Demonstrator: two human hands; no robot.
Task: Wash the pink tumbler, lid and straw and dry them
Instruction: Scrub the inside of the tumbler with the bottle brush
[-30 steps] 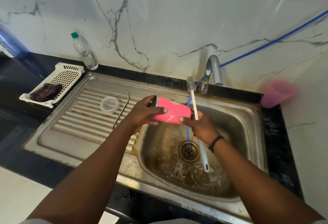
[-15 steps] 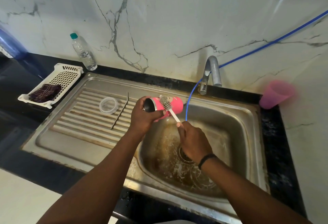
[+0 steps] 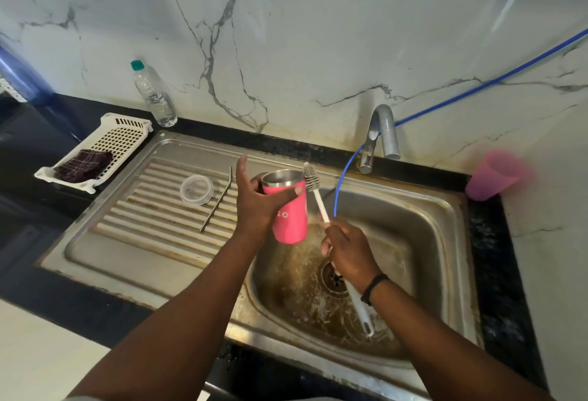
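You're scrubbing: your left hand [image 3: 257, 203] has its fingers wrapped round the pink tumbler [image 3: 288, 209]; your right hand [image 3: 348, 252] grips the bottle brush [image 3: 313, 189] just beside its rim; next, I judge, bristles go inside.

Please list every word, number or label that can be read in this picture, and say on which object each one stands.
"SO": pale letters on the side of the pink tumbler; the left hand covers whatever comes before them.
Water bottle: no readable label.
Nothing else carries legible text.
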